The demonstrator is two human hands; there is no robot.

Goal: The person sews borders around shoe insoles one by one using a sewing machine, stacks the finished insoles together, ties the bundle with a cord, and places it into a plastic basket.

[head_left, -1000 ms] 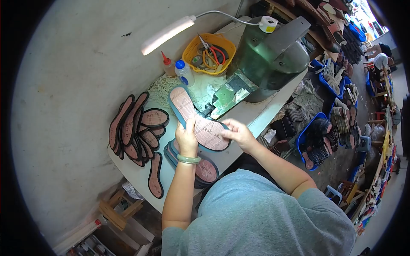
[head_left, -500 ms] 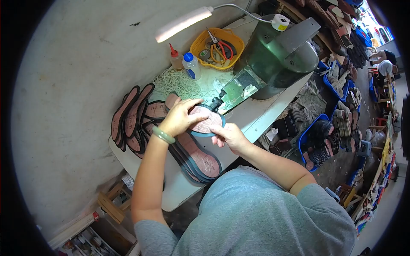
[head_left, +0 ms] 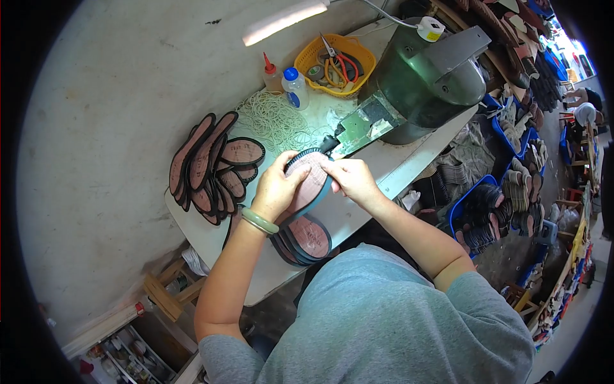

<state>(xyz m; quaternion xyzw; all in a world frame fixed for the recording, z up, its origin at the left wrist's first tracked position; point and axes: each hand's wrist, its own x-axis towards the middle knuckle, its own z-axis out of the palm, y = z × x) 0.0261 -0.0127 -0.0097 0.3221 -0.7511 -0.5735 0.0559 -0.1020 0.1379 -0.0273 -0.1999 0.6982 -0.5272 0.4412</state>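
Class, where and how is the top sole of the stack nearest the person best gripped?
Probably pinch the top sole by its rounded end, coming from the near side: that end points there, uncovered, while the left hand and held sole hide its far end.

1 head-worn camera: faces forward and down over torso (head_left: 377, 313), hands (head_left: 276, 191), bench (head_left: 396, 153), close range.

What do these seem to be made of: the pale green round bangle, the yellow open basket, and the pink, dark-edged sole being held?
Pale green round bangle: perhaps polished stone or plastic, from its smooth shine. Yellow open basket: probably plastic, judging by even colour and thin rim. Pink, dark-edged sole: matte, faintly lined face, perhaps fabric or board; edge material unclear.
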